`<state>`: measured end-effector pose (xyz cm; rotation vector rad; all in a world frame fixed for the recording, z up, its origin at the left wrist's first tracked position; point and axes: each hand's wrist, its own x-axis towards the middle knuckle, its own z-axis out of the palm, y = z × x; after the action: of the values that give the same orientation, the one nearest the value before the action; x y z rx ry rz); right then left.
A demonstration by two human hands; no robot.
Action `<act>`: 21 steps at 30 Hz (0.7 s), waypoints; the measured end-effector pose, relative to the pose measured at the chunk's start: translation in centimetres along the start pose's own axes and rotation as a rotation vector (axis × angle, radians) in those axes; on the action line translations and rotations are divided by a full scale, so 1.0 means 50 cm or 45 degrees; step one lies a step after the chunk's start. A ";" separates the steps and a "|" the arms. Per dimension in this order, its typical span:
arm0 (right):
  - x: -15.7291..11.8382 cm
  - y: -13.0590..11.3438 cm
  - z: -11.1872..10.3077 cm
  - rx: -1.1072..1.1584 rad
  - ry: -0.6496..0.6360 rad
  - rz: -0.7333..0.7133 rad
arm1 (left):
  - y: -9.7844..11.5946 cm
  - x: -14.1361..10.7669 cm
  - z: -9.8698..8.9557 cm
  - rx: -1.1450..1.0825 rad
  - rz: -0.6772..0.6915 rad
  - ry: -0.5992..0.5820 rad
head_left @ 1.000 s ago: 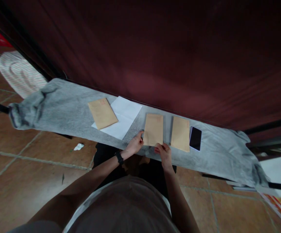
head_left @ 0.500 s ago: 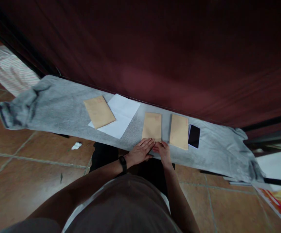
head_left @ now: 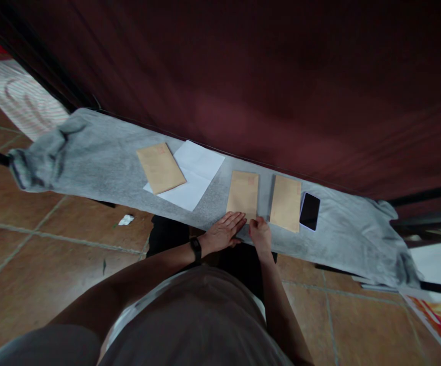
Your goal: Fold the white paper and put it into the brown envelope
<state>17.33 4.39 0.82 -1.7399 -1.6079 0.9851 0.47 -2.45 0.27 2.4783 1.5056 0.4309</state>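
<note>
A tan paper envelope (head_left: pixel 244 192) lies on the grey cloth in front of me. Across its near end my left hand (head_left: pixel 225 230) rests flat, fingers stretched out and pointing right; a dark band is on that wrist. My right hand (head_left: pixel 260 233) is closed, its curled fingers at the envelope's near right corner. Whether anything is pinched inside them is hidden. To the right lies a second tan envelope (head_left: pixel 286 203). Farther left, a third tan envelope (head_left: pixel 161 169) partly covers a creased white paper sheet (head_left: pixel 199 175).
A dark-screened phone (head_left: pixel 310 211) sits right of the envelopes. The narrow table's grey cloth (head_left: pixel 101 157) is bunched at both ends. Behind it rises a dark red surface (head_left: pixel 220 76). A white scrap (head_left: pixel 126 219) lies on the tiled floor at left.
My right hand has drawn slightly away from the left fingers and curled more tightly at the envelope's corner. My left hand stays flat on it. The whole view has shifted a little.
</note>
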 end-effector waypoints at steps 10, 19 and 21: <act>-0.062 0.005 0.007 -0.368 0.083 -0.561 | 0.002 0.002 0.005 0.002 -0.007 0.015; -0.110 0.037 0.033 -0.576 -0.102 -0.862 | 0.005 0.001 0.007 0.057 -0.026 -0.005; -0.112 0.042 0.032 -0.613 -0.096 -0.862 | 0.001 -0.002 0.007 0.039 -0.024 0.006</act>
<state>17.17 -1.50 -1.02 -1.2526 -2.3945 0.3530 0.62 -2.58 -0.07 2.4863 1.5471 0.4132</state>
